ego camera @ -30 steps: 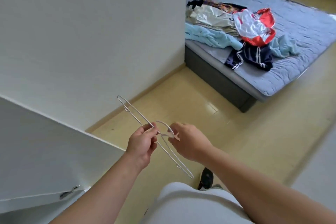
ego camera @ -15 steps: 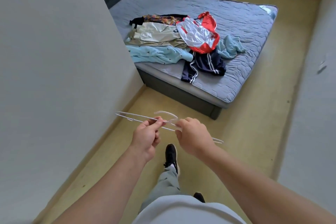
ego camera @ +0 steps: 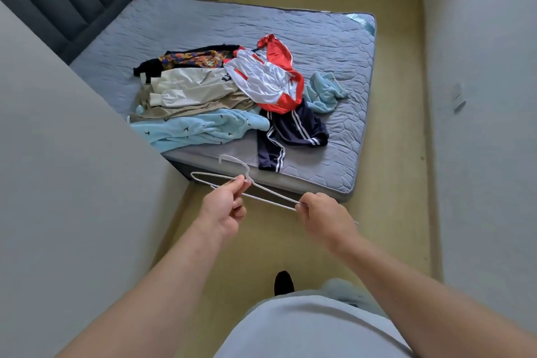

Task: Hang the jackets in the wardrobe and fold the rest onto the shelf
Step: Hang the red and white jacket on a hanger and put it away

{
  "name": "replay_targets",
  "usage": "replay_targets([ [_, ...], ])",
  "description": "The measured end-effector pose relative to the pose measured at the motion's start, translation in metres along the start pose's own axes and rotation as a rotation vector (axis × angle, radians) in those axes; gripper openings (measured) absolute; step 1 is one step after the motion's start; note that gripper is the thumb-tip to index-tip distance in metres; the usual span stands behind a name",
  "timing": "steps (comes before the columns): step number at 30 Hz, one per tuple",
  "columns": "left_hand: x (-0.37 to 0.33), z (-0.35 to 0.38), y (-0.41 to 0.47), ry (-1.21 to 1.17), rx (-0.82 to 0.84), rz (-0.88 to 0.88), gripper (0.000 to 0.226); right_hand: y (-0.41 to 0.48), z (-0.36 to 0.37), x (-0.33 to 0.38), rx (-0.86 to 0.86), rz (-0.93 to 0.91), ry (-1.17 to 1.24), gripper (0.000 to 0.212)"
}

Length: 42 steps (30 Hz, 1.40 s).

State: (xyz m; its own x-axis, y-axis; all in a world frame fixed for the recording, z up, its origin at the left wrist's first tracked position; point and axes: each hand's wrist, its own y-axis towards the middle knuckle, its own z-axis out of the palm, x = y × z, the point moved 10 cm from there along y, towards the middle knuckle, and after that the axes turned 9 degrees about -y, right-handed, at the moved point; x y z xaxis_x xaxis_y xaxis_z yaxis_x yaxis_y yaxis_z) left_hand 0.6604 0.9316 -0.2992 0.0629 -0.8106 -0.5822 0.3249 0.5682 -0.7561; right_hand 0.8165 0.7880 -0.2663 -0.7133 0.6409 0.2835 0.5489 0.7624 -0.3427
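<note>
Both hands hold one white wire hanger [ego camera: 263, 193], roughly level, at frame centre over the floor [ego camera: 392, 212]. Left hand [ego camera: 222, 209] pinches the hanger at the neck under the hook, thumb and forefinger closed on the wire; hook points toward 11 o'clock. Right hand [ego camera: 324, 216] is clenched round the hanger's right end at 3 o'clock of the left hand; the wire tip shows past the knuckles.

Bed [ego camera: 334, 46] at 12 o'clock of the hands carries all the clothes, piled on its near-left part:
- red-and-white jacket [ego camera: 267, 78] on top, pile centre
- navy striped garment [ego camera: 293, 131] at 6 o'clock of it, reaching the near edge of the bed
- light blue fleece [ego camera: 200, 128] at 8 o'clock, along the near-left edge
- second light blue piece [ego camera: 325, 90] at 3 o'clock
- cream top [ego camera: 189, 87] over a beige garment [ego camera: 203, 106], at 9 o'clock
- patterned dark garment [ego camera: 189, 59] at 10 o'clock, farthest back

Grey wall [ego camera: 72, 183] fills the left. One black shoe [ego camera: 284, 283] shows at 6 o'clock.
</note>
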Motion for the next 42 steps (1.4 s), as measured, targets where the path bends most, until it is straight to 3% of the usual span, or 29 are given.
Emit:
replay_targets([
  [8,-0.055,0.067,0.088,0.033,0.042,-0.077,0.007,0.1,-0.019,-0.008,-0.043,0.097,0.126,0.028],
  [13,-0.111,0.082,0.144,0.088,-0.031,-0.085,0.015,0.188,-0.026,-0.013,-0.009,0.182,0.199,0.03],
  [19,-0.179,0.099,0.211,0.125,-0.096,-0.071,0.012,0.281,-0.037,-0.015,0.032,0.302,0.335,0.025],
  [26,-0.202,0.118,0.281,0.187,-0.053,-0.186,0.015,0.342,-0.044,-0.006,0.016,0.458,0.462,0.018],
  [34,-0.241,0.128,0.377,0.598,0.101,-0.267,0.016,0.36,-0.029,0.0,-0.094,0.82,0.555,0.015],
  [42,-0.254,0.158,0.445,1.0,0.139,-0.234,0.022,0.368,-0.017,-0.001,-0.215,1.003,0.634,0.017],
])
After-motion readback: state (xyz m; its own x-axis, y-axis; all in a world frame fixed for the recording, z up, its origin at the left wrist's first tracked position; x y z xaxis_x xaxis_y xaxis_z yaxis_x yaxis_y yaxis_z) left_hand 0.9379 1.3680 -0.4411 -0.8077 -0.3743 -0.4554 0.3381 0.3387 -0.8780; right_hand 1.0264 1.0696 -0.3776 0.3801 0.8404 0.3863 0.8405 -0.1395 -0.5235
